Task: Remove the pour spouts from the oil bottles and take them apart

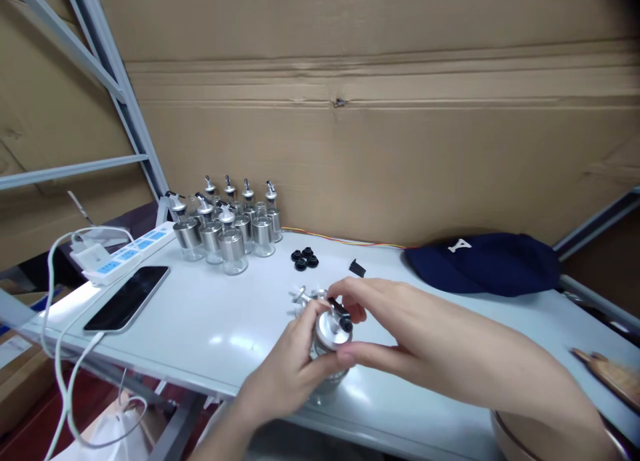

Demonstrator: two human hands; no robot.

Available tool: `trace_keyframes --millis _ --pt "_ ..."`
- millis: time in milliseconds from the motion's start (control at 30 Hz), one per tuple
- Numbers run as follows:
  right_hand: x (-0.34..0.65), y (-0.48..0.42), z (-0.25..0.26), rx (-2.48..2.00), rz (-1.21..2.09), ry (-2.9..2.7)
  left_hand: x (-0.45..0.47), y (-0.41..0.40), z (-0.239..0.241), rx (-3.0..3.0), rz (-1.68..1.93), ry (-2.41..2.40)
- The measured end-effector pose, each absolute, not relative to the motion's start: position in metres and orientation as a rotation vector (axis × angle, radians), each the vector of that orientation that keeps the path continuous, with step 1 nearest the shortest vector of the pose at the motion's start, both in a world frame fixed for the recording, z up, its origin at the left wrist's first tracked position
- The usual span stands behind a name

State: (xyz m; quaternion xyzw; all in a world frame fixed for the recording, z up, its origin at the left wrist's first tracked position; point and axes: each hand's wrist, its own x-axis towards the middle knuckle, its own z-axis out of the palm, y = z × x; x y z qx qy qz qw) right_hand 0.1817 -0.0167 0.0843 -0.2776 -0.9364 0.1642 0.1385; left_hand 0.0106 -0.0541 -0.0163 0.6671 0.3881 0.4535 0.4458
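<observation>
A glass oil bottle [326, 393] stands upright near the table's front edge, topped by a silver pour spout cap [330, 338] with a black tip. My left hand [299, 356] is wrapped around the bottle's upper part from the left. From the right, my right hand [383, 314] closes its fingers and thumb around the cap; part of its grip is hidden. Just behind the bottle, small silver spout parts [301, 296] lie partly covered by my hands. Farther back are several black round stoppers [305, 257] and a black plastic piece [357, 268].
Several oil bottles [233, 249] with steel sleeves, most with spouts, stand at the back left. A power strip [125, 256], cables and a phone [127, 299] lie on the left. A navy cap [493, 264] and a wooden object [613, 376] are on the right. Cardboard [360, 148] walls the back.
</observation>
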Motion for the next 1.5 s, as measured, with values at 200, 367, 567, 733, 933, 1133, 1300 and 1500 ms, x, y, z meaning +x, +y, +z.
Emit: trace_keyframes --millis 200,367,567,733,933,1133,1300,1500 --pt "0.177 -0.012 0.084 -0.685 0.487 -2.729 0.022 -0.071 -0.028 1.493 1.409 1.071" --pt "0.175 -0.013 0.083 -0.74 0.422 -2.727 0.027 -0.071 -0.023 1.453 1.377 0.973" --pt "0.169 -0.014 0.073 -0.716 0.317 -2.738 0.045 -0.071 -0.035 1.571 1.502 0.908" --pt "0.169 -0.011 0.063 -0.49 0.305 -2.617 0.052 -0.067 -0.035 1.582 1.552 0.89" --pt "0.171 -0.006 0.057 -0.331 0.158 -2.528 0.054 -0.062 -0.036 1.592 1.59 0.871" --pt "0.171 -0.007 0.058 -0.276 -0.108 -2.447 0.053 -0.06 -0.039 1.573 1.608 0.888" --pt "0.169 -0.01 0.057 -0.309 -0.26 -2.375 0.052 -0.058 -0.042 1.55 1.606 0.937" --pt "0.164 -0.014 0.055 -0.591 0.538 -2.336 0.053 -0.058 -0.039 1.424 1.548 0.817"
